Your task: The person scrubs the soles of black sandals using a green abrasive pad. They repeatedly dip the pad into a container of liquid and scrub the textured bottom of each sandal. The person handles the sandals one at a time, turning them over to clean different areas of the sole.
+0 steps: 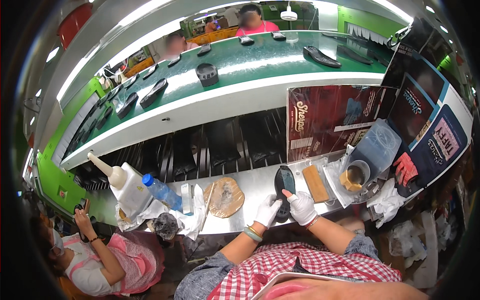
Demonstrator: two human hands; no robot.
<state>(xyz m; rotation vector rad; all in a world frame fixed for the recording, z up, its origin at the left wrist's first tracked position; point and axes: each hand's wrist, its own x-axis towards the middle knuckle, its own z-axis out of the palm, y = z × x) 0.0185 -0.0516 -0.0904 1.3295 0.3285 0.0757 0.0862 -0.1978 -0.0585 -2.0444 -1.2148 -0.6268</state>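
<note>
A black shoe sole [285, 181] stands lengthwise over the metal worktop, held between both my gloved hands. My left hand [267, 211], in a white glove, closes on its lower left edge. On the other side my right hand [303, 208] grips it, with a bare thumb lying across the sole's face. Just right of the sole is a tan rectangular block [314, 183]. To the left, a round brown pad [224, 197] with a worn dark centre lies beside a thin stick [207, 206].
Beyond the worktop runs a green conveyor belt [260, 52] carrying several black soles. A white spouted bottle [131, 187] and a blue bottle [163, 192] are at left. A cup [354, 176], plastic container [377, 142] and cardboard panels [332, 120] occupy the right. A person [107, 260] is close at left.
</note>
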